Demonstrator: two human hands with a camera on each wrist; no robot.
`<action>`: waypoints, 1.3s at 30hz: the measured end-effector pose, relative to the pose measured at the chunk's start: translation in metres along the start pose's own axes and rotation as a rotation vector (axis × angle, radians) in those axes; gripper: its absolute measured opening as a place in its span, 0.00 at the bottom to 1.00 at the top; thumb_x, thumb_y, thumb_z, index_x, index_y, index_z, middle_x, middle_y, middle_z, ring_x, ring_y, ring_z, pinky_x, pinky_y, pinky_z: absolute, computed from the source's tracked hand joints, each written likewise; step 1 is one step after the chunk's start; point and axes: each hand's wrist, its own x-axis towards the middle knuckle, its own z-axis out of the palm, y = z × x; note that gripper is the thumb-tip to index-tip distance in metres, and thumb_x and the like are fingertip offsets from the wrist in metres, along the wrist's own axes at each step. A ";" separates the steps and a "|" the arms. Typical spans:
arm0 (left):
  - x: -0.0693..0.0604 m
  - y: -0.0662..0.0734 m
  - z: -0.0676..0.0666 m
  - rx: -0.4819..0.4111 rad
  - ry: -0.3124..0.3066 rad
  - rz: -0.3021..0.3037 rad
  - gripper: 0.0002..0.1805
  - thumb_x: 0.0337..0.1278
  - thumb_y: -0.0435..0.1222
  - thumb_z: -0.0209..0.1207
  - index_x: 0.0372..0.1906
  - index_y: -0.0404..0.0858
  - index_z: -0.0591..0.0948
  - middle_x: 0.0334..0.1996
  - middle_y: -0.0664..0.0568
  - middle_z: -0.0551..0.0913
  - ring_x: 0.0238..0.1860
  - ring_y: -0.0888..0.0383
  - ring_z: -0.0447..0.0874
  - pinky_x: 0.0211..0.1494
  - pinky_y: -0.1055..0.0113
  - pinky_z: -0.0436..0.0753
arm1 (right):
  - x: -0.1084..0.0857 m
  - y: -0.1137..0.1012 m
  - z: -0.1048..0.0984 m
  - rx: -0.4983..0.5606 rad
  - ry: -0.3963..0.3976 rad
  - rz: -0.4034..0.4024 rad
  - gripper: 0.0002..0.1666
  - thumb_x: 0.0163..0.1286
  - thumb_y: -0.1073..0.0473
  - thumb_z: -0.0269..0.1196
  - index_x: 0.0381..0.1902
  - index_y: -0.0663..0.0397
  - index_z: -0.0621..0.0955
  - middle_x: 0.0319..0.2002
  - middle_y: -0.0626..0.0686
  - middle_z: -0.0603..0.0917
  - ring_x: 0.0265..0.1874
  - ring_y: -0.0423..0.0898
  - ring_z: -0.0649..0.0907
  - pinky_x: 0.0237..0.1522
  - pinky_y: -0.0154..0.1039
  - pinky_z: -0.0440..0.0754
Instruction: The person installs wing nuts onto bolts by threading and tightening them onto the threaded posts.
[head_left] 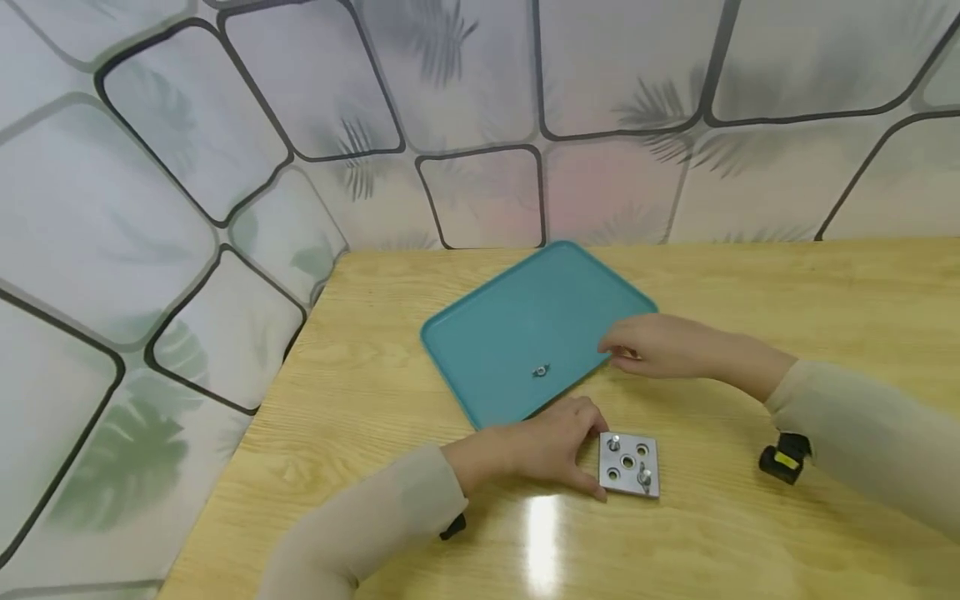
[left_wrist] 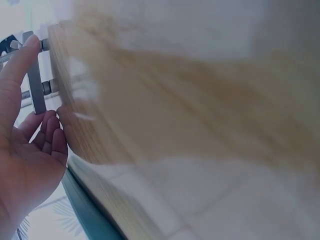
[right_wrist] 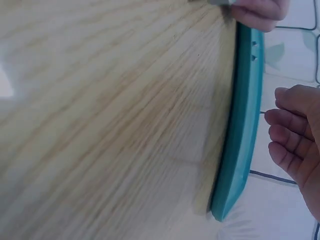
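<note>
A square metal plate lies on the table, with holes and two upright bolts; a wing nut sits on the lower-right one. My left hand grips the plate's left side between thumb and fingers. From the left wrist view, the plate is edge-on, raised on bolt heads, with the left hand around it. Over the near right edge of the teal tray is my right hand, fingers loosely bent. No object shows in the right hand. Another wing nut lies on the tray.
The light wood table extends around the tray and plate. Behind it and to the left stands a patterned wall. Black straps or devices show at both wrists, the right one below the sleeve.
</note>
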 end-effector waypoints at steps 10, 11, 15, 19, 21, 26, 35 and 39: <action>-0.008 0.001 0.004 0.050 0.004 0.018 0.37 0.45 0.57 0.67 0.54 0.39 0.69 0.45 0.58 0.68 0.46 0.67 0.64 0.53 0.81 0.64 | 0.042 0.006 0.017 -0.090 0.005 -0.088 0.11 0.64 0.67 0.62 0.44 0.58 0.81 0.41 0.53 0.82 0.42 0.49 0.82 0.44 0.44 0.79; -0.008 0.001 0.004 0.056 0.004 0.019 0.37 0.45 0.57 0.66 0.54 0.39 0.69 0.45 0.58 0.69 0.46 0.67 0.64 0.53 0.81 0.64 | 0.045 0.006 0.018 -0.095 0.004 -0.102 0.11 0.63 0.68 0.62 0.45 0.58 0.81 0.41 0.53 0.82 0.42 0.49 0.82 0.44 0.44 0.79; -0.008 0.000 0.004 0.068 0.010 0.032 0.37 0.45 0.57 0.67 0.54 0.39 0.69 0.46 0.57 0.69 0.46 0.66 0.64 0.53 0.80 0.64 | 0.058 0.002 0.022 -0.101 -0.026 -0.136 0.13 0.63 0.67 0.63 0.46 0.57 0.81 0.41 0.53 0.82 0.43 0.49 0.81 0.45 0.43 0.79; -0.008 0.000 0.004 0.064 0.010 0.045 0.37 0.45 0.57 0.67 0.54 0.39 0.70 0.45 0.57 0.69 0.45 0.66 0.64 0.53 0.80 0.64 | 0.068 -0.002 0.028 -0.091 -0.050 -0.194 0.12 0.63 0.67 0.63 0.45 0.56 0.81 0.40 0.52 0.82 0.41 0.48 0.81 0.44 0.43 0.79; -0.008 -0.001 0.005 0.065 0.010 0.051 0.36 0.46 0.57 0.66 0.54 0.39 0.70 0.45 0.57 0.69 0.45 0.67 0.64 0.52 0.80 0.63 | 0.071 -0.004 0.031 -0.089 -0.042 -0.236 0.12 0.62 0.67 0.64 0.44 0.55 0.81 0.38 0.51 0.81 0.39 0.47 0.81 0.42 0.43 0.79; -0.007 0.000 0.004 0.061 0.002 0.057 0.36 0.46 0.57 0.66 0.54 0.40 0.70 0.45 0.58 0.69 0.44 0.67 0.64 0.51 0.80 0.63 | 0.075 -0.006 0.034 -0.078 -0.025 -0.286 0.13 0.60 0.68 0.65 0.43 0.54 0.81 0.34 0.49 0.80 0.34 0.46 0.81 0.38 0.42 0.79; -0.008 -0.001 0.004 0.052 0.003 0.053 0.36 0.46 0.57 0.66 0.54 0.40 0.69 0.45 0.58 0.69 0.44 0.67 0.63 0.51 0.81 0.63 | 0.079 -0.007 0.039 -0.093 -0.044 -0.308 0.11 0.62 0.66 0.64 0.43 0.52 0.83 0.32 0.48 0.80 0.28 0.42 0.77 0.33 0.39 0.78; -0.008 -0.002 0.004 0.046 0.002 0.057 0.36 0.46 0.57 0.66 0.54 0.40 0.69 0.45 0.58 0.69 0.44 0.67 0.63 0.51 0.81 0.63 | 0.080 -0.010 0.041 -0.109 -0.030 -0.311 0.11 0.62 0.66 0.63 0.42 0.52 0.84 0.31 0.48 0.79 0.27 0.42 0.76 0.32 0.39 0.77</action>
